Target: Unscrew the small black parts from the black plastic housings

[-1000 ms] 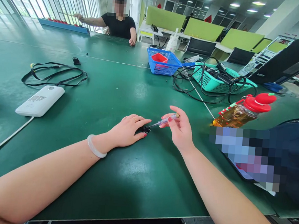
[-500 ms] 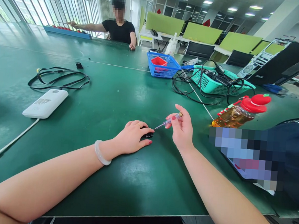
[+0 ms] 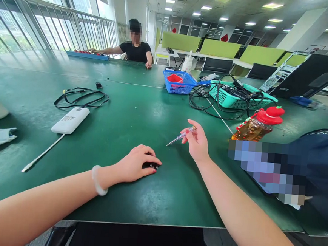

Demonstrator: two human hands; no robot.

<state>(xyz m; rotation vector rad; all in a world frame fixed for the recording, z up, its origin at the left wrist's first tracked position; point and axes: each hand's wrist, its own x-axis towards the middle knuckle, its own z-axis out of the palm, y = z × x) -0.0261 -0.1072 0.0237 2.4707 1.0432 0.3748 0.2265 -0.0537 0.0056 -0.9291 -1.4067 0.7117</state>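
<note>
My left hand (image 3: 135, 164) rests on the green table (image 3: 146, 205), its thumb and fingers closed around a small black part (image 3: 151, 165). Most of that part is hidden by the fingers; a few light metallic spots show on its near edge. My right hand (image 3: 198, 144) pinches a small screwdriver (image 3: 180, 136) by its clear purplish handle. The shaft slants down and left, and its tip is apart from the black part, above and to the right of it.
Left lie a white power bank (image 3: 70, 121) with a cable and a black strap (image 3: 105, 100). Beyond stand a blue basket (image 3: 179, 88) and a teal basket (image 3: 228, 99) with black cables. A red-capped bottle (image 3: 251, 130) is at right. Another person (image 3: 137, 52) sits across.
The screwdriver tip was at the black part and is now away from it. My left hand, with the part, has shifted nearer and to the left. The camera view has tilted up.
</note>
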